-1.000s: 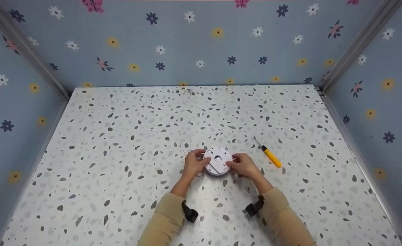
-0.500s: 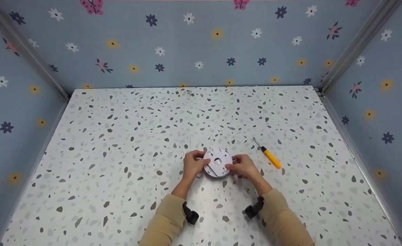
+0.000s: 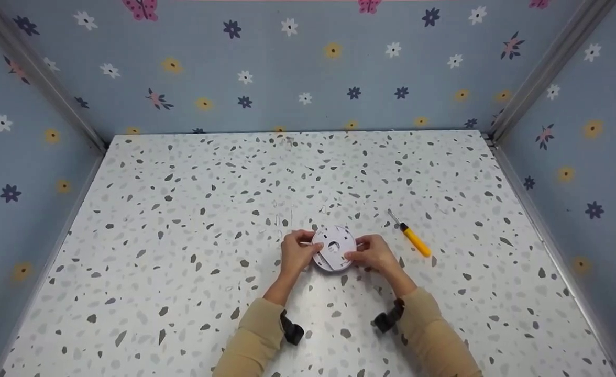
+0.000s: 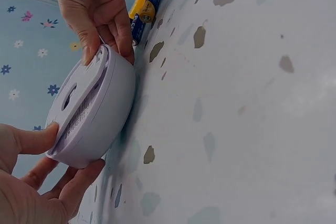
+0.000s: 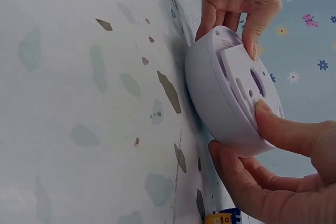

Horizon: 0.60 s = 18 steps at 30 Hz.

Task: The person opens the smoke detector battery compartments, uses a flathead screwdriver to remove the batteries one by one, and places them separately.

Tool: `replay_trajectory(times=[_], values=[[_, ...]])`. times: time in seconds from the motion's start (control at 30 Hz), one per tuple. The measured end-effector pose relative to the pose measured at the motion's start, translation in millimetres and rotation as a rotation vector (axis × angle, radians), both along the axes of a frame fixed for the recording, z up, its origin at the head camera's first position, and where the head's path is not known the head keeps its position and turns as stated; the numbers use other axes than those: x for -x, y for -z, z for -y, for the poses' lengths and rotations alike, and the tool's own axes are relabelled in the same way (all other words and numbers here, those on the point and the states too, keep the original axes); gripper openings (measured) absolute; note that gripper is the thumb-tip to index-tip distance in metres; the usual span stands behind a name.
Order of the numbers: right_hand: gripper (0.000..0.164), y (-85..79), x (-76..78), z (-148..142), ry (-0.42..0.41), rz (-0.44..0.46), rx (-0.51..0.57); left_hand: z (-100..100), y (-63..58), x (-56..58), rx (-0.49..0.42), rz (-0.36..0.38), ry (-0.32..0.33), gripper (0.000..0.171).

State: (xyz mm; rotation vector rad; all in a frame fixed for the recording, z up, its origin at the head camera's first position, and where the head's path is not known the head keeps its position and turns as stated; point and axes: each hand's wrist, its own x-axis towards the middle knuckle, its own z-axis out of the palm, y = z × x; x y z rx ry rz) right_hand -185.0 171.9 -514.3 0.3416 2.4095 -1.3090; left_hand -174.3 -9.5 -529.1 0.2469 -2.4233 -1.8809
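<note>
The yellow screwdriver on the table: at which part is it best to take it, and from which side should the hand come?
Probably at the yellow handle of the screwdriver, coming from above with the right hand, which is nearest. It lies flat and free on the table, its thin metal tip pointing away; the handle is the thicker part. Both hands now hold the round white device.

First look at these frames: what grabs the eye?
A round white plastic device lies near the middle of the speckled terrazzo tabletop, gripped at its rim by the left hand and the right hand. To its right lies a yellow-handled screwdriver. The left wrist view shows blue-and-yellow batteries behind the right hand.
</note>
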Motion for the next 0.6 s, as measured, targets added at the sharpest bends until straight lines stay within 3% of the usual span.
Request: replay_trajectory(times=[0.33,0.6], values=[[0.041,0.9,-4.1,5.1,-0.081,-0.123,-0.027,2.7,1.3,-1.9,0.016,-0.058,0.037,0.022],[0.041,0.1,-3.0,8.0,-0.082,-0.154,-0.033,4.4,0.7,-2.8,0.027,-0.016,0.047,0.025]])
